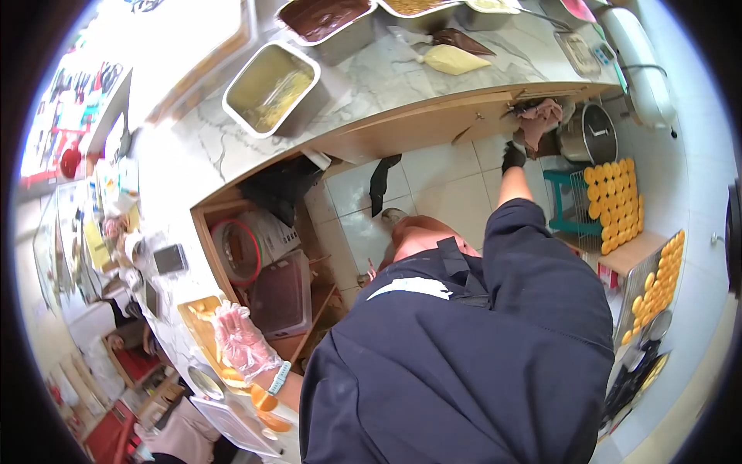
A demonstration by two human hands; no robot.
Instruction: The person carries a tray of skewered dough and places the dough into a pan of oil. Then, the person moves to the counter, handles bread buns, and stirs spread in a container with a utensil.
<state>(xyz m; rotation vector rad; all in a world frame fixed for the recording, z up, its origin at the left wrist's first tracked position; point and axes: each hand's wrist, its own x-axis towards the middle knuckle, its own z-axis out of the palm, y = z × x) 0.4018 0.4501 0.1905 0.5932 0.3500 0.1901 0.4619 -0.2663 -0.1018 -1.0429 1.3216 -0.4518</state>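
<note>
My left hand (243,339), in a clear plastic glove, is spread flat over a wooden board (202,329) with pale pieces on it at the lower left. Orange round pieces (264,400) lie just below the wrist. On the right, my right hand (513,157), in a black glove, reaches toward a pinkish cloth (539,124) hanging at the counter's edge. Its fingers are small and dark, so whether they touch the cloth is unclear. A steel pot (588,134) stands to the right of the cloth.
Metal tubs (272,89) and piping bags (456,59) sit on the marble counter (371,100). Racks of round yellow pieces (614,203) stand at right beside a green stool (563,203). Open shelves (309,309) are under the counter. A phone (170,259) lies at left.
</note>
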